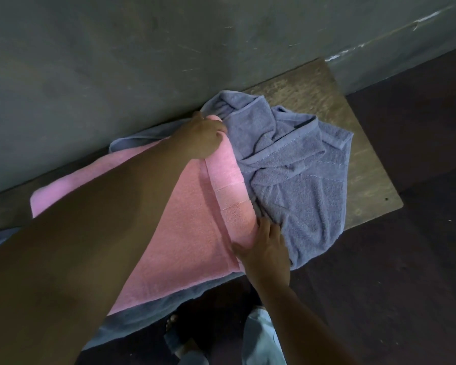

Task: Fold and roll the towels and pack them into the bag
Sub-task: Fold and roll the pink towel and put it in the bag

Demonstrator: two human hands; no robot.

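A pink towel (pixel 195 227) lies spread flat along a low wooden table (pixel 363 164), its right end turned over into a short roll. My left hand (pixel 204 137) grips the far end of that roll, fingers curled over it. My right hand (pixel 265 247) grips the near end of the roll, thumb on the pink cloth. A crumpled blue-grey towel (pixel 298 175) lies bunched just right of the roll, touching it. Another blue-grey towel (pixel 153 309) lies flat under the pink one. No bag is in view.
A grey concrete wall (pixel 142 61) runs right behind the table. Dark floor (pixel 392 285) lies to the right and in front. My legs in pale trousers (pixel 261 335) and a bare foot (pixel 173 322) stand at the table's near edge.
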